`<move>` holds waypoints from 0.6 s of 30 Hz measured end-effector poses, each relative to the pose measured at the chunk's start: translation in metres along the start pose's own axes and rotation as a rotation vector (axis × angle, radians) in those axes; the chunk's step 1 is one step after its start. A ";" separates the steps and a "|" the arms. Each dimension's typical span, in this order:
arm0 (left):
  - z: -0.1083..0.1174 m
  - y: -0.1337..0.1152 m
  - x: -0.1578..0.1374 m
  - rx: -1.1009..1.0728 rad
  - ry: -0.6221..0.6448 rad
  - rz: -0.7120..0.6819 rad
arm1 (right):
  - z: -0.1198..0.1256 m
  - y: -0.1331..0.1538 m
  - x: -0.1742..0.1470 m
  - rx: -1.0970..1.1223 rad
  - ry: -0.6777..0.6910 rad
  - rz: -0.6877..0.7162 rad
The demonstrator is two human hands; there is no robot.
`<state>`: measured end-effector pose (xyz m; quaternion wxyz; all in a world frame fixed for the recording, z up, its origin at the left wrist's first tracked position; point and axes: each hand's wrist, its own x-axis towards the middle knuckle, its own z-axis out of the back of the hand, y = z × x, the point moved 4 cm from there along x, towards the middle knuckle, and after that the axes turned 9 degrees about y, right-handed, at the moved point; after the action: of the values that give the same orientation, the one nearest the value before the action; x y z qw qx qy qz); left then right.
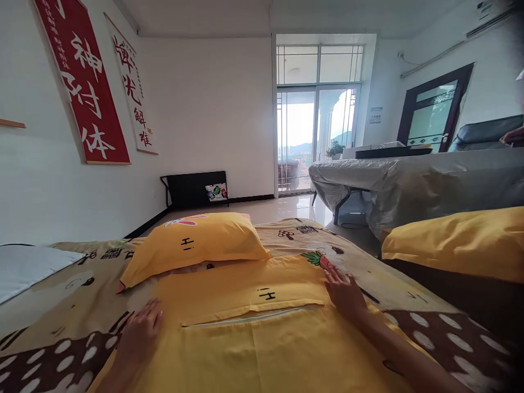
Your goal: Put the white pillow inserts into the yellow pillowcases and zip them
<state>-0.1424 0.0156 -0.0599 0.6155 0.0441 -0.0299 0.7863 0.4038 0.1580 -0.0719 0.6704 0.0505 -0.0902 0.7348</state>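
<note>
A flat yellow pillowcase [254, 305] with "Hi" print and a zip opening lies spread on the patterned bed cover [73, 295]. My left hand [141, 327] rests palm down on its left edge, fingers apart. My right hand [344, 289] lies flat on its right edge near a carrot print. Neither hand holds anything. A stuffed yellow pillow [196, 245] sits just beyond the pillowcase, toward the far left.
Another yellow pillow [454, 240] lies at the right on a dark surface. A white pillow [24, 267] is at the far left. A covered grey table [409, 180] stands beyond the bed. A folded black board [192, 188] leans on the wall. Someone's hand [513, 136] shows at far right.
</note>
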 end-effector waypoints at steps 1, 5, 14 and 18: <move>0.006 -0.023 -0.004 -0.053 0.012 -0.067 | 0.007 0.019 -0.008 0.052 -0.006 0.051; 0.015 -0.138 -0.036 -0.221 0.173 -0.423 | 0.030 0.117 -0.062 0.327 0.128 0.470; -0.024 -0.148 -0.083 -0.246 0.433 -0.587 | 0.021 0.100 -0.106 0.476 0.401 0.572; -0.051 -0.039 -0.099 -0.178 0.354 -0.273 | 0.004 0.018 -0.104 0.383 0.409 0.370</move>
<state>-0.0822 -0.0653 -0.1215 0.7134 -0.1453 0.0155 0.6854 0.3957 0.0539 -0.0892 0.5080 0.0097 0.1785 0.8426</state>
